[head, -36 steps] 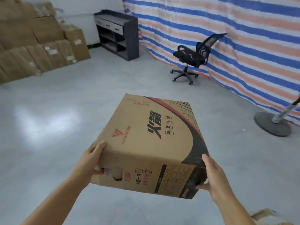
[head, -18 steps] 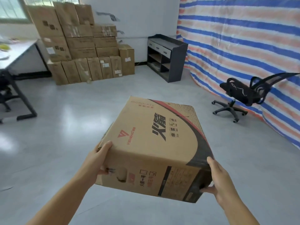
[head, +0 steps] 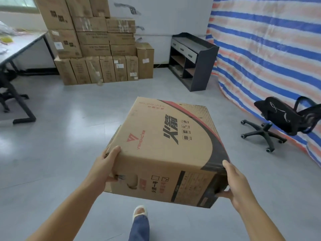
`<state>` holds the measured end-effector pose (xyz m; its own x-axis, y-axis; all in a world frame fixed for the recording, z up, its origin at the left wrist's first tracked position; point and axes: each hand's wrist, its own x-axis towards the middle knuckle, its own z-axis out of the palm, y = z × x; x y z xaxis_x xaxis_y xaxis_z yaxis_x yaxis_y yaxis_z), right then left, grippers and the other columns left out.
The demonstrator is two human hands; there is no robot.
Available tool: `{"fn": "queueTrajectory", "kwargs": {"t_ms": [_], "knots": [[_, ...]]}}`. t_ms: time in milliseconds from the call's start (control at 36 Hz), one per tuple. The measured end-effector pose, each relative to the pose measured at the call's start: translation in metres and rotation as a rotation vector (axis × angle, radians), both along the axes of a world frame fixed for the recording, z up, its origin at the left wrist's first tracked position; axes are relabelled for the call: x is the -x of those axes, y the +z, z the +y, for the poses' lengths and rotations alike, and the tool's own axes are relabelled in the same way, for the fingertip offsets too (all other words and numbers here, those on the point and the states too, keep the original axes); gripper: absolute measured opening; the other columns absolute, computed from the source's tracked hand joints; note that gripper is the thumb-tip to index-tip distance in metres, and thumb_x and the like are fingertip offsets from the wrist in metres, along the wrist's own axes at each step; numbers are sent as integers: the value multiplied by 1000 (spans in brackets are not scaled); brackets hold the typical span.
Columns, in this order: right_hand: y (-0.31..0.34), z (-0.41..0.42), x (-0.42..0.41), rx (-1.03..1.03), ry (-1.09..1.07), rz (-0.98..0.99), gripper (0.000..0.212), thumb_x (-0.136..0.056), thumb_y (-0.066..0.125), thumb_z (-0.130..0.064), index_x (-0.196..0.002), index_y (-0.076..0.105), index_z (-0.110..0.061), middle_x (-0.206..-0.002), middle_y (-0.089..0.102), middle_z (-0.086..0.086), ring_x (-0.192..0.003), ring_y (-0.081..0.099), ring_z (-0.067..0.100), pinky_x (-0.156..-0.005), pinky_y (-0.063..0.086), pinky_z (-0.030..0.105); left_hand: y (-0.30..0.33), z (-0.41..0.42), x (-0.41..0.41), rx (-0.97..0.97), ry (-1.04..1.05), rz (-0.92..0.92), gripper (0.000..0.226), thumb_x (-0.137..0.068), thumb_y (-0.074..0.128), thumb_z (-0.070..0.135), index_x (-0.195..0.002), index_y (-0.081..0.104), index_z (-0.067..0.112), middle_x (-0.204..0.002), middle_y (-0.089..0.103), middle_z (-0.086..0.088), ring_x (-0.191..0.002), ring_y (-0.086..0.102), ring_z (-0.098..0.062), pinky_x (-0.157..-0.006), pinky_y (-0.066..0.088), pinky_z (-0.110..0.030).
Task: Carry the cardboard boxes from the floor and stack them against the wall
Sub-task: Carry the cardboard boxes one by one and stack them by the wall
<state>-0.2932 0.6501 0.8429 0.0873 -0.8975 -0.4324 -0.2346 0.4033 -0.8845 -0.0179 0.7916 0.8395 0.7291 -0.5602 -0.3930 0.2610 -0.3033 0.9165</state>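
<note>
I carry a brown cardboard box (head: 166, 146) with black and red print, lifted off the floor and tilted in front of me. My left hand (head: 106, 166) grips its near left corner, thumb on the front face and fingers round the side. My right hand (head: 232, 181) grips the near right corner, thumb under the edge. Against the far white wall stands a stack of cardboard boxes (head: 97, 47), several rows high, a few metres ahead and to the left.
A dark shelf unit (head: 194, 61) stands right of the stack. A black office chair (head: 278, 119) sits by the striped tarpaulin (head: 269, 46) on the right. A grey desk (head: 19, 47) with black legs is at the left. My foot (head: 139, 213) steps on the grey floor.
My view has swung left and I have walked forward, so the stack and the shelf unit are nearer and more central. The box stays held in both hands.
</note>
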Motion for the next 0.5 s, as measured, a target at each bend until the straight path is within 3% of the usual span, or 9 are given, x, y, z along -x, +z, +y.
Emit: {"fn": "queueTrajectory", "kwargs": {"t_ms": [139,250,500], "knots": [[-9,-75,-35,-3,-13,2,28,-99,43,-37,-111,59,-18,-94,64,8,-91,56,22,-79,52,63,-7,-75,-37,-4,-21,11,32,-96,51,38,-127,52,29,-99,52,15,-85,49,-3,-76,55,-49],[-8,-153,-82,1,-21,6,30,-100,42,-38,-109,59,-15,-92,65,11,-88,56,21,-80,51,64,-2,-157,-84,-3,-27,9,23,-96,51,37,-119,52,32,-95,51,15,-82,49,-5,-79,55,-52],[8,-291,-171,20,-73,-45,29,-99,43,-37,-112,58,-15,-93,65,12,-88,56,19,-78,53,63,16,-305,-182,34,-82,-42,30,-97,48,38,-126,54,36,-103,54,15,-90,53,-6,-75,56,-47]]}}
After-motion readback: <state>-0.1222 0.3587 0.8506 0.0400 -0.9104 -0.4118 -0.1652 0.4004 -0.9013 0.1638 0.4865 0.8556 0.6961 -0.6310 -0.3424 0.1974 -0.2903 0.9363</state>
